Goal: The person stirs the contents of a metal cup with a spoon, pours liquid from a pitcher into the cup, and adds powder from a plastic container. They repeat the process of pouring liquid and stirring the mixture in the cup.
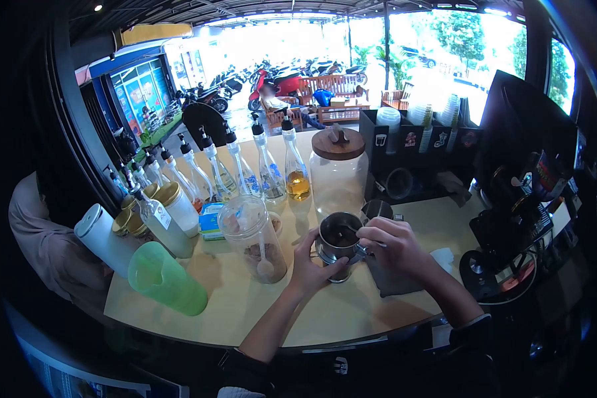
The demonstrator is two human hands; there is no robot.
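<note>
A metal cup (339,247) with dark contents stands near the middle of the counter. My left hand (310,265) is wrapped round the cup's left side. Over its right rim, my right hand (393,242) is closed in a pinch on a thin utensil, whose lower end reaches into the cup. To the left is a clear open jar (253,242) with brown powder and a pale scoop inside. A dark cloth (395,277) lies under my right forearm. Behind the cup stands a large glass jar (339,174) with a wooden lid.
Pump bottles (270,174) line the counter's back edge. A green pitcher (168,278) and lidded canisters (99,232) stand at the left. A black cup holder (404,149) is at the back right. One person (53,245) is at the far left; another sits outside.
</note>
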